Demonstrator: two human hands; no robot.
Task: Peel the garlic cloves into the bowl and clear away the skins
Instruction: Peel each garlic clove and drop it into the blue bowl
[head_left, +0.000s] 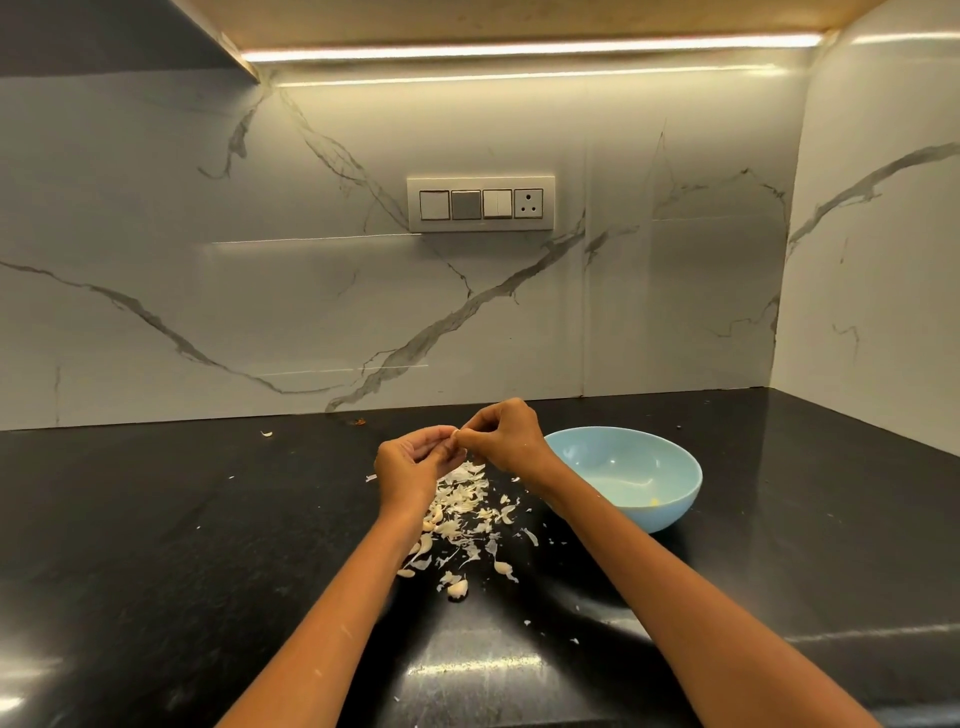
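My left hand (413, 462) and my right hand (506, 439) meet above the black counter (182, 519), fingers curled, both pinching one small pale garlic clove (455, 433) between them. Below the hands lies a scattered pile of papery garlic skins (462, 506). A few unpeeled cloves lie among the skins, one at the near edge of the pile (458, 590). A light blue bowl (670, 499) stands just right of my right wrist; a small yellowish bit shows at its bottom, and my arm hides part of its inside.
A white marble-look wall rises behind the counter, with a switch panel (480, 203). A side wall closes the right end. A stray skin (266, 433) lies near the back wall on the left. Small skin flecks dot the near counter.
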